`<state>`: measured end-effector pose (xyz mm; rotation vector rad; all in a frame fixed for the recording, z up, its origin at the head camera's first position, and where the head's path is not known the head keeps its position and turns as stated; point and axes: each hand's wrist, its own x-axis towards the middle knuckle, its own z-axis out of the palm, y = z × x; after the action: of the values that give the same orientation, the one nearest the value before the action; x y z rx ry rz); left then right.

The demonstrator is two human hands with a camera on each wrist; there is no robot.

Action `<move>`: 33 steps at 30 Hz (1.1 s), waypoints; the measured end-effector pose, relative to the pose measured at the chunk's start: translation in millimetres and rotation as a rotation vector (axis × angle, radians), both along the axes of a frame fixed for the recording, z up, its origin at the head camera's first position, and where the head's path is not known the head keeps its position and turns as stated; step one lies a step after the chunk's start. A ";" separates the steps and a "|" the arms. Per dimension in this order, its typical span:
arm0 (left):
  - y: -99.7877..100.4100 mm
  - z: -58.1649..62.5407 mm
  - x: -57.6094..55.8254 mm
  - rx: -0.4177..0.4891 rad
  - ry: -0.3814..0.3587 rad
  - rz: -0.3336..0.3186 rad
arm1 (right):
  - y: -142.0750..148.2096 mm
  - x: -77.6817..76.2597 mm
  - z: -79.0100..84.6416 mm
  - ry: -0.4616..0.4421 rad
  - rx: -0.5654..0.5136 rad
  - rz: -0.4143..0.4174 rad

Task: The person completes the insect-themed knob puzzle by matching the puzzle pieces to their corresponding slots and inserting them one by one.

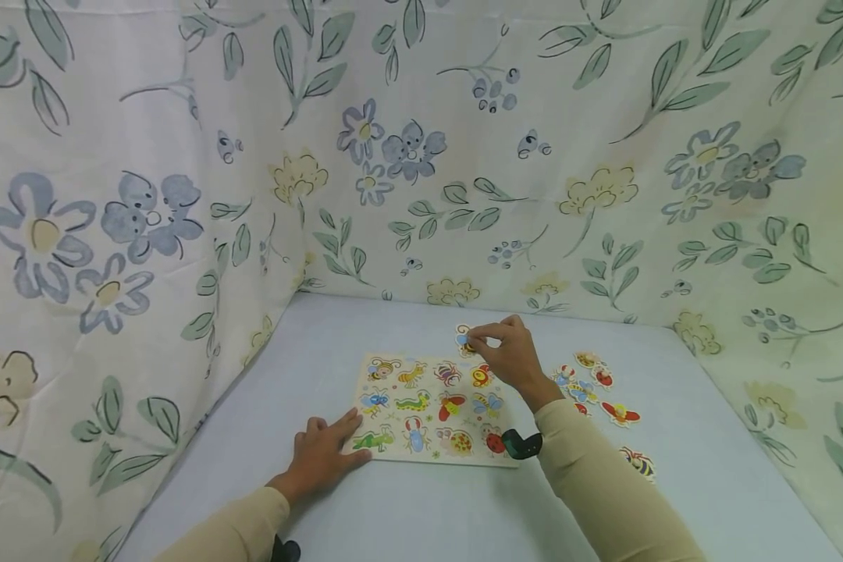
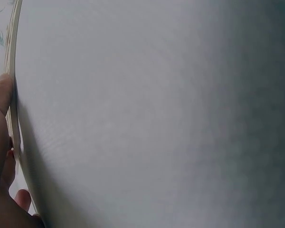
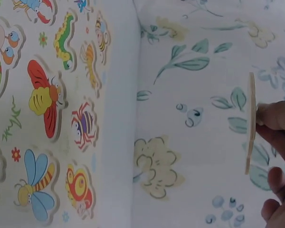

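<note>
Bee-like puzzle piece (image 1: pixel 461 340) is showing a blue wing, a yellow-and-dark striped body and a curled feeler, all bordered by a pale cut-out margin. Seen edge-on in the right wrist view, it is looking thin, flat and wood-coloured. It is being held just beyond the far edge of the puzzle board (image 1: pixel 430 376), toward the far edge of the table (image 1: pixel 421 515). The right hand (image 1: pixel 514 355) is pinching it, with thumb and forefinger clamped on its right-hand part.

The board is lying around the middle of the table, carrying colourful insect pictures in three rows of four: a bee in the far left corner, a green grasshopper in the near left corner, a red ladybird near the near right corner. In the right wrist view, the pictures are showing stepped outlines.

The left hand (image 1: pixel 323 453) is touching the board's near left corner, its thumb and forefinger spreading apart along the near and left edges.

Toward the table's right edge, loose pieces (image 1: pixel 620 414) are lying in a loose cluster, some overlapping; one black-and-yellow striped piece (image 1: pixel 638 463) is lying apart, closer to the table's near edge. A dark wrist device (image 1: pixel 521 445) is overlapping the board's right edge in the head view, beside a cream sleeve (image 1: pixel 590 476). Floral cloth (image 1: pixel 478 257) is hanging behind the table's far edge and along its sides, bearing blue flowers, yellow blooms and green leaves.
</note>
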<state>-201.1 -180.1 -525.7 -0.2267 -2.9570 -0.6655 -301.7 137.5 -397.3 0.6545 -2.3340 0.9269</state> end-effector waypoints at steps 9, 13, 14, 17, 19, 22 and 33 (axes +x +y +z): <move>2.3 -2.1 -3.0 0.000 -0.006 -0.001 | -20.7 -11.6 -5.9 0.050 0.008 0.051; 2.3 -2.0 -2.5 0.011 -0.018 -0.009 | -29.4 -14.5 -9.9 0.021 0.006 0.055; 2.1 -1.7 -1.9 0.013 -0.021 -0.009 | -31.8 -15.0 -11.4 0.010 0.004 0.055; 0.8 0.1 -0.1 0.018 -0.023 -0.003 | -39.4 -17.4 -15.0 -0.009 0.002 0.059; -0.3 0.5 0.5 0.009 -0.026 0.006 | -44.6 -19.6 -17.5 -0.015 0.001 0.061; -1.5 0.0 -0.1 0.003 -0.028 0.008 | -51.7 -23.7 -21.7 -0.027 -0.010 0.060; -1.4 0.4 -1.6 -0.001 -0.025 -0.007 | -75.9 -32.8 -40.7 -0.176 -0.018 0.046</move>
<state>-202.8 -181.6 -525.3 -0.2305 -2.9819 -0.6723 -334.5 61.6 -437.9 0.6446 -2.4704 1.0631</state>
